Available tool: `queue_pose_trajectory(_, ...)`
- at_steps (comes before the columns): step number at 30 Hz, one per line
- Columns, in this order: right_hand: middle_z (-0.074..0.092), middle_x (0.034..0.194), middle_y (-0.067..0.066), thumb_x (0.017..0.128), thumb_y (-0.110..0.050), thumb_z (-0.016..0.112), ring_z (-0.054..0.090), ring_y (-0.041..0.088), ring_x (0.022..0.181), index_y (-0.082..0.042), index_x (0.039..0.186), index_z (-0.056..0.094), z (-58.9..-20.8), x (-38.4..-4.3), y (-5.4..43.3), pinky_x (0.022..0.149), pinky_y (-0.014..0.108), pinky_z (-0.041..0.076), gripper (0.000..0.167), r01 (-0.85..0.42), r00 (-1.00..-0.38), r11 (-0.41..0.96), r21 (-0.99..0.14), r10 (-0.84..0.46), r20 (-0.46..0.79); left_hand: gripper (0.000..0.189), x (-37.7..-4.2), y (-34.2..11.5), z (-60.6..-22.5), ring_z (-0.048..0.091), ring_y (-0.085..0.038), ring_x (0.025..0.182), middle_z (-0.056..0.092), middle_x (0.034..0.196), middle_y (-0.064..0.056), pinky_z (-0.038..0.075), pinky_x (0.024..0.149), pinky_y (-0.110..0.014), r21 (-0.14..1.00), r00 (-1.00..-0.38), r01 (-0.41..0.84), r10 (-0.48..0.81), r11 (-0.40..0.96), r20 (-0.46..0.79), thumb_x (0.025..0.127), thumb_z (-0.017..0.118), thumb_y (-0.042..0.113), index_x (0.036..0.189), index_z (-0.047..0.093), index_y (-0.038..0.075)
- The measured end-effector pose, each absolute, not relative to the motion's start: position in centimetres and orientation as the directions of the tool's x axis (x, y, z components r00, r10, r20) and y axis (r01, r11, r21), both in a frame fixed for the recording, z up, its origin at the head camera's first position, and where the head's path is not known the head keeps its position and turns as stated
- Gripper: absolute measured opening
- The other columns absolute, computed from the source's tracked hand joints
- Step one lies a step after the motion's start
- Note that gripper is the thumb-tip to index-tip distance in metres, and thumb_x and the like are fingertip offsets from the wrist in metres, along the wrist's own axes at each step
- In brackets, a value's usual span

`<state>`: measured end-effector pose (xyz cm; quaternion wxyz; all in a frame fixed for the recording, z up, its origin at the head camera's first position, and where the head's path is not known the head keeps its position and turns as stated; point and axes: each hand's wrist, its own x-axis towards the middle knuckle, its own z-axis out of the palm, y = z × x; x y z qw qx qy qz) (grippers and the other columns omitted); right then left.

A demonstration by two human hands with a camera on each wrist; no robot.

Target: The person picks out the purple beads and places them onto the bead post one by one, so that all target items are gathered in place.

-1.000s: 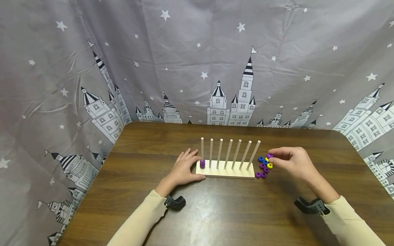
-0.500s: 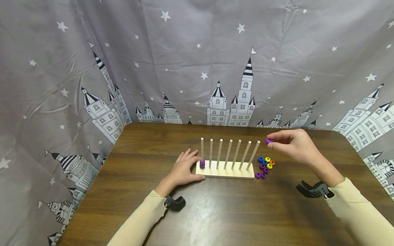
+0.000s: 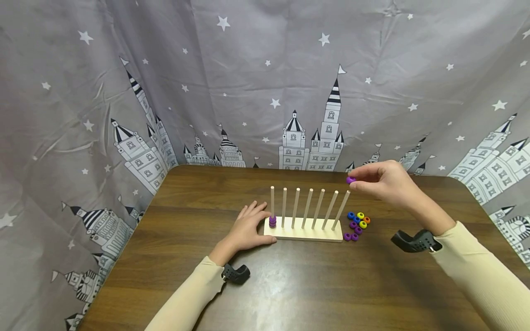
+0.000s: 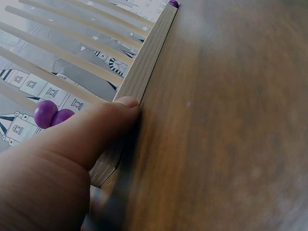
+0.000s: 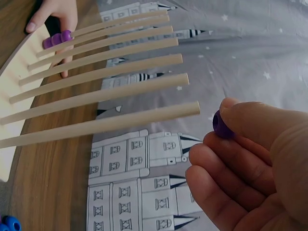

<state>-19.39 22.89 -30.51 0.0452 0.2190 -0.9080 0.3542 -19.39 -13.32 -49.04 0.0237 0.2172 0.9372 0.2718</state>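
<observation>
My right hand [image 3: 387, 184] pinches a purple bead [image 3: 351, 180] between thumb and fingers, just above the tip of the rightmost peg. In the right wrist view the purple bead [image 5: 222, 126] is apart from the peg's end [image 5: 192, 109], its hole partly showing. A pale wooden peg rack [image 3: 304, 233] with several upright pegs stands on the table. My left hand [image 3: 246, 230] grips the rack's left end, thumb [image 4: 113, 113] against the front edge and index finger behind. Purple beads [image 3: 272, 222] are stacked low on the leftmost peg.
Loose beads lie right of the rack on the brown table [image 3: 265, 289]: blue [image 3: 351, 215], yellow [image 3: 363, 225], orange [image 3: 366, 220] and purple [image 3: 354, 236]. A grey curtain [image 3: 248, 82] printed with castles hangs behind the table.
My right hand has lifted the purple bead from the loose beads, up and leftward to the rightmost peg's top. My left hand and the rack have stayed in place.
</observation>
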Motion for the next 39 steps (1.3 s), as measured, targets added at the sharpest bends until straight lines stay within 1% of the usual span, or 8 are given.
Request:
queue_pose_trajectory(6,0.08,0.095,0.009,0.088,-0.016,0.079,0.068,-0.004,0.077,-0.006,0.104,0.079,-30.0,-20.0,21.3,0.068,0.015,0.057,0.018,-0.435,-0.893,0.645,-0.628,-0.397,0.21,0.071,-19.3,-13.4,-49.0,0.025,-0.043,0.155,0.041,0.162,-0.016,0.012,0.129,-0.061,0.518,-0.904,0.396,0.421,0.758,0.075,0.075,0.082,0.05,0.133,0.064,0.013)
queue_pose_trajectory(9,0.08,0.095,0.009,0.088,-0.015,0.079,0.068,-0.003,0.077,-0.006,0.104,0.079,-30.0,-20.5,20.2,0.069,0.015,0.057,0.018,-0.446,-0.884,0.626,-0.639,-0.418,0.208,0.071,-19.3,-13.5,-48.9,0.026,-0.043,0.155,0.041,0.162,-0.016,0.013,0.129,-0.061,0.516,-0.906,0.393,0.415,0.761,0.077,0.075,0.082,0.051,0.132,0.064,0.014)
queue_pose_trajectory(15,0.08,0.096,0.011,0.087,-0.011,0.079,0.071,0.001,0.078,-0.004,0.103,0.079,-30.3,-21.5,17.7,0.071,0.017,0.059,0.017,-0.466,-0.863,0.569,-0.678,-0.46,0.208,0.071,-19.2,-13.8,-49.0,0.024,-0.042,0.156,0.04,0.162,-0.016,0.012,0.129,-0.06,0.514,-0.906,0.389,0.417,0.765,0.065,0.075,0.082,0.051,0.133,0.064,0.014)
queue_pose_trajectory(22,0.08,0.097,0.012,0.085,-0.008,0.081,0.073,0.011,0.08,-0.003,0.103,0.078,-30.5,-22.0,14.8,0.069,0.019,0.06,0.019,-0.495,-0.836,0.526,-0.692,-0.505,0.213,0.072,-19.2,-13.7,-49.2,0.026,-0.043,0.155,0.041,0.162,-0.016,0.013,0.128,-0.062,0.513,-0.905,0.396,0.42,0.761,0.075,0.075,0.082,0.05,0.134,0.064,0.012)
queue_pose_trajectory(28,0.08,0.098,0.014,0.084,-0.007,0.081,0.076,0.019,0.084,-0.002,0.104,0.078,-30.3,-22.0,12.6,0.071,0.02,0.061,0.021,-0.52,-0.809,0.485,-0.703,-0.543,0.224,0.071,-19.2,-13.6,-49.0,0.026,-0.044,0.154,0.042,0.161,-0.017,0.014,0.128,-0.062,0.524,-0.902,0.402,0.424,0.751,0.084,0.075,0.082,0.05,0.132,0.065,0.013)
queue_pose_trajectory(33,0.079,0.099,0.015,0.083,-0.007,0.081,0.077,0.023,0.086,-0.001,0.104,0.077,-30.3,-22.2,10.7,0.074,0.023,0.063,0.022,-0.543,-0.784,0.457,-0.705,-0.577,0.23,0.07,-19.3,-13.5,-48.9,0.027,-0.045,0.154,0.043,0.16,-0.018,0.014,0.127,-0.063,0.529,-0.903,0.4,0.422,0.749,0.086,0.074,0.083,0.049,0.131,0.065,0.013)
queue_pose_trajectory(39,0.08,0.1,0.014,0.083,-0.008,0.081,0.078,0.023,0.089,-0.001,0.105,0.077,-30.4,-22.4,9.2,0.078,0.024,0.063,0.023,-0.573,-0.756,0.439,-0.692,-0.609,0.239,0.069,-19.4,-13.3,-48.9,0.025,-0.045,0.155,0.041,0.162,-0.018,0.012,0.128,-0.062,0.526,-0.902,0.398,0.424,0.752,0.076,0.075,0.082,0.05,0.132,0.065,0.014)
